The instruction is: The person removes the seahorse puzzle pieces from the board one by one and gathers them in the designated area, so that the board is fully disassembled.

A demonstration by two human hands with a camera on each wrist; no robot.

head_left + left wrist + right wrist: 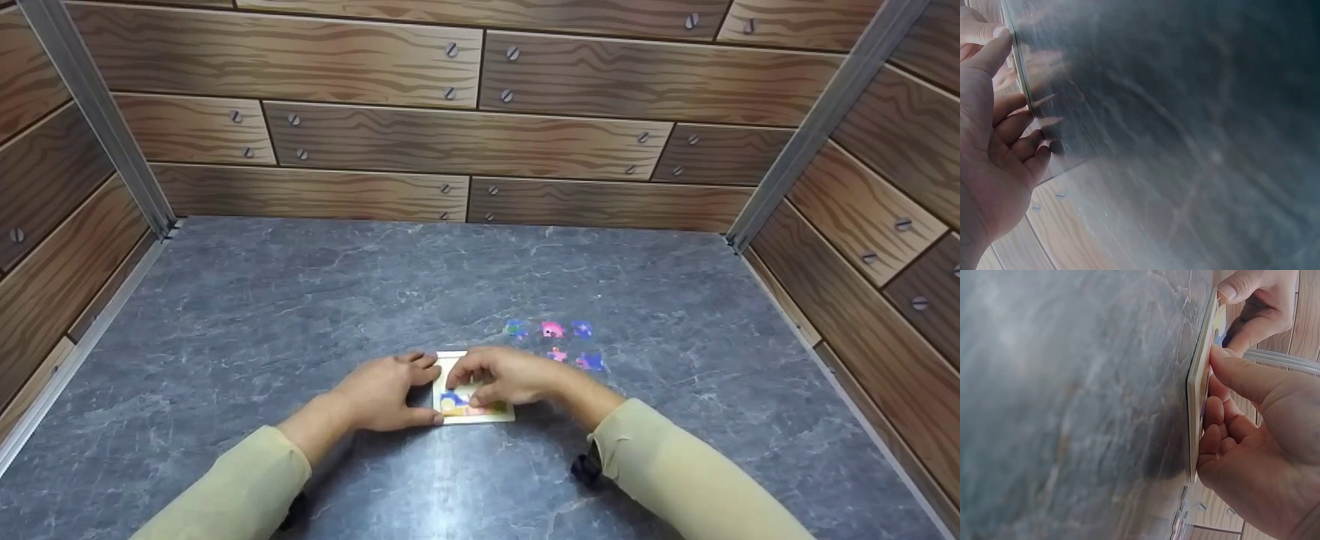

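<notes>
A small pale jigsaw board (452, 363) with a raised rim lies flat on the table. Its near part is filled with colourful pieces (480, 410). Along its left side my left hand (386, 391) rests, thumb at the near corner and fingertips by the upper edge, steadying the board. My right hand (514, 375) reaches over the board from the right, fingers bent, and pinches a blue puzzle piece (450, 397) down at its surface; the fingers partly hide it. In the right wrist view, the board (1199, 394) appears edge-on between both hands.
Several loose puzzle pieces (552, 330) in pink, blue and green lie in two rows behind the right hand. The grey marbled tabletop (337, 285) is bounded by wood-patterned walls (375, 142) at the back and sides.
</notes>
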